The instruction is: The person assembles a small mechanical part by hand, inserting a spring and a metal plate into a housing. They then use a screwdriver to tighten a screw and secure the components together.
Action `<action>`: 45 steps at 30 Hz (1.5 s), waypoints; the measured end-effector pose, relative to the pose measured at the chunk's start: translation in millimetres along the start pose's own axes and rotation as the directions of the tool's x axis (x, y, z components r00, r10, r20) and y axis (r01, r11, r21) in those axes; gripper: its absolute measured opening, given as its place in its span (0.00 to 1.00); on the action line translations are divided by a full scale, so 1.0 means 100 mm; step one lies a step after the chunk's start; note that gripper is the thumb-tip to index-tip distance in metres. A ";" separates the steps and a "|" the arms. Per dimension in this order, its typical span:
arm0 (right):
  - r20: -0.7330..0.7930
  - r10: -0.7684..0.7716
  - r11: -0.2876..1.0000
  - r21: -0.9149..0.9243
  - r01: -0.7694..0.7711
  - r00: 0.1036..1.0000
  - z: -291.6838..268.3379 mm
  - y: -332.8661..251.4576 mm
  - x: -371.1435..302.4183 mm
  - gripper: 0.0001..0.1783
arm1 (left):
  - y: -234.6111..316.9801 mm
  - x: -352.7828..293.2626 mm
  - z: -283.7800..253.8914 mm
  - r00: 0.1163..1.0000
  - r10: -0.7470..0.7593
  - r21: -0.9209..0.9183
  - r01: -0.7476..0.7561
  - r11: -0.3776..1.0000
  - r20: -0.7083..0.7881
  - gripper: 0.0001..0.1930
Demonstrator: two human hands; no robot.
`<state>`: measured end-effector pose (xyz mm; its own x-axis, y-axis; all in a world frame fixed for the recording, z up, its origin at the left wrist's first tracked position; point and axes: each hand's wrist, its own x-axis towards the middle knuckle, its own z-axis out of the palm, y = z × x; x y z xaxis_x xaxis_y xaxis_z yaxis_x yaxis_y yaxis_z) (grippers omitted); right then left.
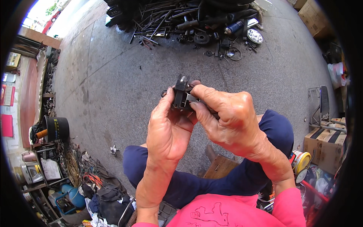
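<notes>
A small black mechanical part (180, 93) with a blocky upper end and a pale metal piece in its side is held up in front of me, above the floor. My left hand (166, 128) cups it from the left and below, the thumb lying along its edge. From the right, my right hand (223, 111) pinches at its side, thumb and forefinger together near the metal piece. My fingers and palm hide the part's underside, so its exact kind does not show. Whether the right fingertips hold a separate small piece is unclear.
Ahead on the grey floor (113, 75) lies a pile of dark metal rods and parts (170, 22), with a round white lamp (254, 36). A black bucket (56, 128), cables and a blue tank (73, 195) crowd the left. Cardboard boxes (321, 147) stand right. A wooden block (221, 166) sits between my legs.
</notes>
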<state>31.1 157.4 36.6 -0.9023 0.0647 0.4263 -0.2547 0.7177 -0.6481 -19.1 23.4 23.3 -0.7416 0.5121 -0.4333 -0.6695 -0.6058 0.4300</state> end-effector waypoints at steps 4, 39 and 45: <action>-0.071 0.009 0.999 0.046 -0.005 0.997 0.04 -0.04 -0.01 0.13 | 0.03 0.00 0.01 1.000 -0.007 -0.026 0.007 1.000 0.004 0.15; -0.046 0.048 0.992 0.119 -0.042 0.998 0.20 0.02 -0.06 0.12 | 0.03 -0.01 -0.07 0.996 0.079 0.063 -0.076 0.995 -0.039 0.20; -0.016 0.001 0.990 0.142 0.001 1.000 0.19 0.01 -0.05 0.13 | 0.06 -0.03 -0.09 0.993 0.111 0.080 -0.109 0.991 -0.024 0.20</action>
<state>28.3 144.6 21.8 -0.8970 0.0768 0.4354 -0.3024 0.6119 -0.7309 -20.4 12.6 20.6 -0.8104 0.4266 -0.4016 -0.5857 -0.6073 0.5367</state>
